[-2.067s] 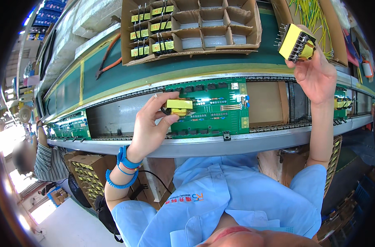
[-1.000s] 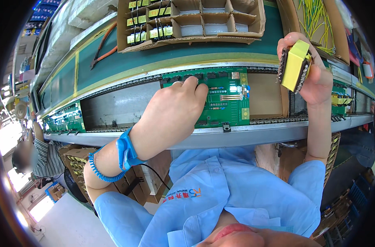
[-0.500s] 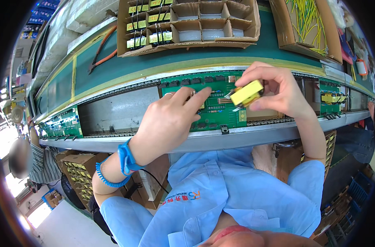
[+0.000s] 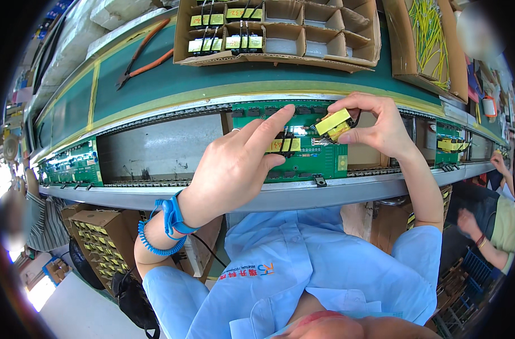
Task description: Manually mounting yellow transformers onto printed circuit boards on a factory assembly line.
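My right hand (image 4: 376,121) pinches a yellow-taped transformer (image 4: 332,123) between thumb and fingers. It is tilted over the right part of a green circuit board (image 4: 286,170), its pins toward the board's middle. Whether it touches the board I cannot tell. My left hand (image 4: 235,158) reaches over the board's left part, index finger stretched toward the far edge and thumb apart from it. Between that finger and thumb, a second yellow transformer (image 4: 291,145) sits on the board, partly covered by the hand. A blue wrist strap (image 4: 175,217) with a coiled cord circles my left wrist.
The board lies on a chain conveyor (image 4: 156,183) with metal rails. Beyond it are orange-handled pliers (image 4: 150,65), a divided carton (image 4: 274,59) partly filled with transformers, and a box of yellow-green wires (image 4: 430,42). Another board (image 4: 71,164) lies left; a co-worker's hand (image 4: 469,224) shows right.
My right hand has turned the transformer and brought it slightly left and lower over the board. My left thumb and index finger have spread, exposing the seated transformer. The view has shifted.
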Tool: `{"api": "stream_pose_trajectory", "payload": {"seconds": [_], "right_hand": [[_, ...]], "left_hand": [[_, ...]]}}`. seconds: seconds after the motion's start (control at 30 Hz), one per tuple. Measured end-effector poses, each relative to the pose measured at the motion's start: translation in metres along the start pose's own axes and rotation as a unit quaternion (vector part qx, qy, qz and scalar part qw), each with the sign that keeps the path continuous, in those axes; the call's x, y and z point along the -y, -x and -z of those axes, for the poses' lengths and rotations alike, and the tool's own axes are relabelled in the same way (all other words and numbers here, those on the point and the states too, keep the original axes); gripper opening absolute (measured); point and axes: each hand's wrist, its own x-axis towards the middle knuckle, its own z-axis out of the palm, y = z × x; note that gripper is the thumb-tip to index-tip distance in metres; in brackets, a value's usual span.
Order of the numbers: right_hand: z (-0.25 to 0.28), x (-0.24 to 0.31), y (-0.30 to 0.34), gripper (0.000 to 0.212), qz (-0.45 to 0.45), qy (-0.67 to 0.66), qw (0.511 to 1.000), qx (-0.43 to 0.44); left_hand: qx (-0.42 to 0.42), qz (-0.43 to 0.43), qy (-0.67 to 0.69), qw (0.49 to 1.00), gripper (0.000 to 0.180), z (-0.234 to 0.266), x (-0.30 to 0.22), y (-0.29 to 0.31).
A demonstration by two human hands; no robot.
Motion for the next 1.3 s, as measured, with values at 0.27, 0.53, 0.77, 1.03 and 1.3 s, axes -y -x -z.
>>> {"api": "stream_pose_trajectory", "payload": {"seconds": [0.27,0.53,0.77,1.03,1.3], "right_hand": [[-0.005,0.019,0.005,0.047,0.042,0.099,0.994,-0.004],[-0.034,0.05,0.003,0.04,0.164,0.381,0.91,0.013],[-0.04,0.053,-0.008,0.034,0.16,0.417,0.893,0.054],[-0.05,0.051,-0.008,0.01,0.25,0.408,0.878,0.019],[-0.047,0.055,-0.015,0.011,0.209,0.409,0.886,0.066]], "left_hand": [[-0.001,-0.005,-0.013,1.0,0.071,-0.001,-0.001,0.0],[-0.018,-0.014,-0.017,1.0,0.074,-0.005,0.001,-0.001],[-0.036,-0.047,-0.026,0.998,0.075,-0.007,0.003,-0.001],[-0.017,0.027,-0.016,0.999,0.075,-0.004,-0.006,-0.001],[-0.015,0.024,-0.002,1.0,0.075,-0.003,-0.003,-0.002]]}}
